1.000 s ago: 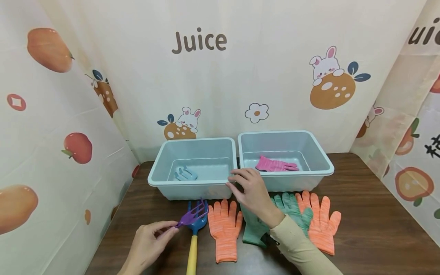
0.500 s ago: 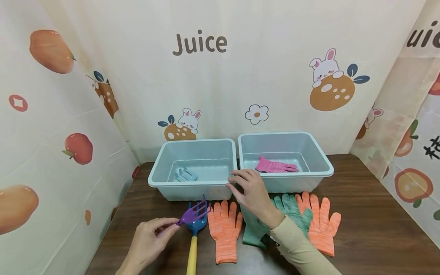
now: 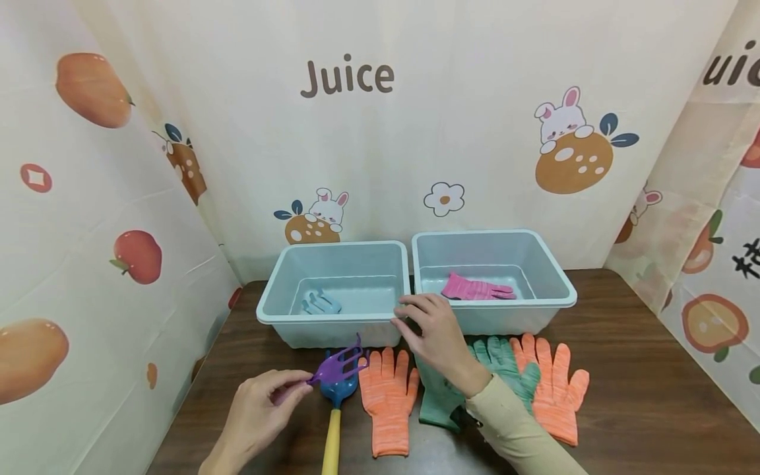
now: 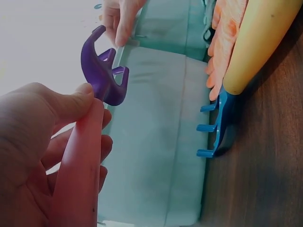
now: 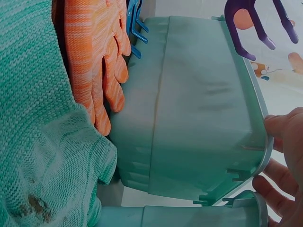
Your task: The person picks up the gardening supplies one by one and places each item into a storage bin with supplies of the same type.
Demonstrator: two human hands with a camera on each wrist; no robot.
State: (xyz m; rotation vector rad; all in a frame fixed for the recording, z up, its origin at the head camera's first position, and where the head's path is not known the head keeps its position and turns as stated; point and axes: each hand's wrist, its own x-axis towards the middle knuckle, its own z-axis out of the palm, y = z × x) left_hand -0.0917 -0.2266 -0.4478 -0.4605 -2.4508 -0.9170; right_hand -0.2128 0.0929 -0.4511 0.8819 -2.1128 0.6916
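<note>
My left hand (image 3: pixel 258 409) pinches a small garden hand fork with purple tines (image 3: pixel 340 368) and a pink handle (image 4: pixel 84 156), thumb near the neck. In the head view the purple tines overlap a blue hand fork (image 3: pixel 338 390) with a yellow handle (image 3: pixel 332 442) lying on the table. At the near right corner of the left light-blue bin (image 3: pixel 334 318), my right hand (image 3: pixel 432 333) holds the rim between thumb and fingers, as the right wrist view shows. A light-blue fork head (image 3: pixel 321 302) lies in that bin.
The right bin (image 3: pixel 505 303) contains a pink glove (image 3: pixel 477 287). In front lie an orange glove (image 3: pixel 388 402), green gloves (image 3: pixel 505 359) partly under the right forearm, and another orange glove (image 3: pixel 558 389). A printed curtain (image 3: pixel 380 145) stands behind the bins.
The purple fork has turned slightly in my left hand, its tines swinging a little up and to the right. My right hand stays at the bin's corner.
</note>
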